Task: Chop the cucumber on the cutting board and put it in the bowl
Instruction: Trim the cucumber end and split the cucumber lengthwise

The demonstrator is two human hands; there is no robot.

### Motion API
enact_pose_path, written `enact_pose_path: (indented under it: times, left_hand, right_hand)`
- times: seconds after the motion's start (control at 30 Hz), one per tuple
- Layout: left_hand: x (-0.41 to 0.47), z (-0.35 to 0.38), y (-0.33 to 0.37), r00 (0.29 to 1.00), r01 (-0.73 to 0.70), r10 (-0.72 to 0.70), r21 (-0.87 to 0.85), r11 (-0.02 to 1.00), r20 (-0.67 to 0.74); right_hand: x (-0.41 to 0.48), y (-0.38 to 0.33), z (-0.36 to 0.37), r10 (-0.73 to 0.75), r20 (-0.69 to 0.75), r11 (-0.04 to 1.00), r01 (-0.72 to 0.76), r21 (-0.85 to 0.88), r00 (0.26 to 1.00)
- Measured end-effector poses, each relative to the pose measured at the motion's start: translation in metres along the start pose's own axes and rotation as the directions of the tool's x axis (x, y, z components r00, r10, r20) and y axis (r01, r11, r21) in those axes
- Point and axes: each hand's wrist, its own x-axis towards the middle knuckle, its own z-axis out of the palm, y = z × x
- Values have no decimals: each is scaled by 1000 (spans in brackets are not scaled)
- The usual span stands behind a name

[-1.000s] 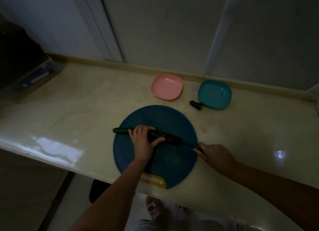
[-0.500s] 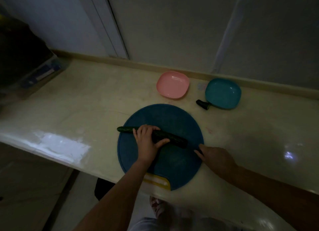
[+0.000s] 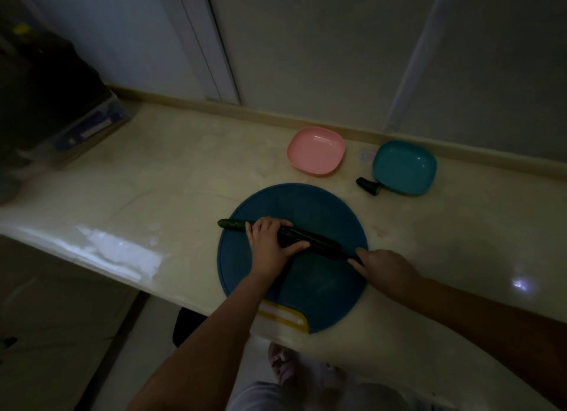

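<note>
A long dark green cucumber (image 3: 233, 225) lies across the round blue cutting board (image 3: 306, 202), its left tip past the board's edge. My left hand (image 3: 270, 245) grips the cucumber near its middle, fingers over the top and thumb on the near side. At the cucumber's right end, my right hand (image 3: 383, 269) holds a thin dark knife (image 3: 352, 257); the blade is hard to make out in the dim light. A teal bowl (image 3: 405, 166) and a pink bowl (image 3: 316, 149) sit behind the board, both with nothing inside.
A short cut cucumber end (image 3: 368, 186) lies against the teal bowl's left side. A yellow-and-white tab (image 3: 285, 317) sticks out at the board's near edge. A dark box (image 3: 55, 109) stands at the counter's far left. The counter edge (image 3: 122, 269) runs close below the board.
My right hand has shifted slightly left, closing up to the cucumber's right end. My left hand keeps the same grip on the cucumber. The view has drifted a little.
</note>
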Motion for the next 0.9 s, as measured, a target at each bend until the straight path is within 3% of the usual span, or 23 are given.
enact_pose_path:
  times: [0.1,0.27,0.47,0.53,0.6,0.77,0.9]
  left_hand:
    - [2,-2,1,1000,5,-5,6,1000,16]
    - [7,-8,0,996,8,-11,40,999,87]
    - [16,-31,-7,958,-25,22,6,1000,286]
    - [18,-42,-19,966,-24,-14,145,989,258]
    - [19,-52,-37,965,75,-141,279,957,222]
    - [17,-65,-61,960,138,-145,45,989,238]
    - [17,-68,-57,957,154,-156,28,988,246]
  right_hand:
    - [5,3,-3,25,161,996,-39,83,987]
    - [9,6,-4,19,193,993,-41,114,981]
    - [15,10,-5,-12,198,990,-16,141,980]
    - [14,10,-6,-14,192,991,-12,134,981]
    - [12,9,-8,-14,194,993,-9,119,981]
    - [9,11,-12,-15,198,998,4,55,980]
    - [-10,30,-12,15,208,1000,-13,-11,978]
